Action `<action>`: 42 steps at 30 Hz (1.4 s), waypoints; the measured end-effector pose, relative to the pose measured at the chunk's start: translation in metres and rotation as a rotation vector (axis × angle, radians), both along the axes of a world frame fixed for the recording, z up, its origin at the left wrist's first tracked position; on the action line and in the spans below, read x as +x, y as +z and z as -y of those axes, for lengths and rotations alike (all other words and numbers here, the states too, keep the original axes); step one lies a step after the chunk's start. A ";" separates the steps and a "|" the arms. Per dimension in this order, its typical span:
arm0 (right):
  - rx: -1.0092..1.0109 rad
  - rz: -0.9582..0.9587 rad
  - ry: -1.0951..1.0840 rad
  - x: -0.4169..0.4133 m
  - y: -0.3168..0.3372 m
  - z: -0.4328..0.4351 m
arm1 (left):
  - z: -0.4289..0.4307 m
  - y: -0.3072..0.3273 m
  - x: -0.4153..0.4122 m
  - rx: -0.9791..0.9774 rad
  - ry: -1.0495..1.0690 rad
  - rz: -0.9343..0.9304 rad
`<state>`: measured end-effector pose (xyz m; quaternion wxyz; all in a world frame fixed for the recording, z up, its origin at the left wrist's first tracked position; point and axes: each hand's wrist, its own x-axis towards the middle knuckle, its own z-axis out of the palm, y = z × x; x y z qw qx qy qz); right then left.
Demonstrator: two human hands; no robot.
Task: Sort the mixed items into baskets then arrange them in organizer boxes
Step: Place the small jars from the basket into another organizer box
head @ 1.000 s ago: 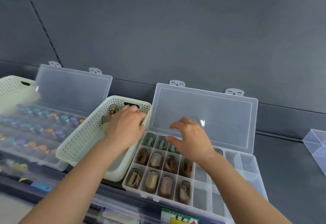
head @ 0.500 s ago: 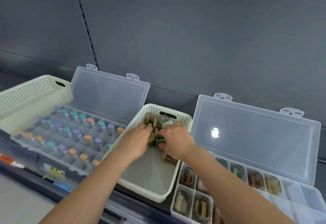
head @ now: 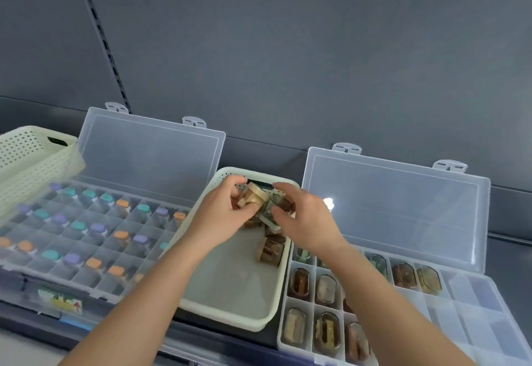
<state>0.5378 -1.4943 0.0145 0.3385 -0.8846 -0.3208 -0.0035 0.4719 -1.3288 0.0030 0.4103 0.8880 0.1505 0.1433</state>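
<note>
Now both hands, L hand [head: 221, 216] & R hand [head: 305, 221], grip small cases [head: 256, 197] above basket [head: 230, 302].

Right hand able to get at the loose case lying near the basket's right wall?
Probably yes: the case lies uncovered in the basket, close below the right hand. But that hand grips other cases, so it isn't free to take it.

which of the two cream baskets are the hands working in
The cream perforated plastic basket between the two clear organizer boxes; the other basket sits far left, untouched.
</note>
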 end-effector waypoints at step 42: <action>-0.420 0.009 -0.325 0.027 -0.032 0.328 | 0.330 -0.010 0.068 0.684 -0.532 -0.178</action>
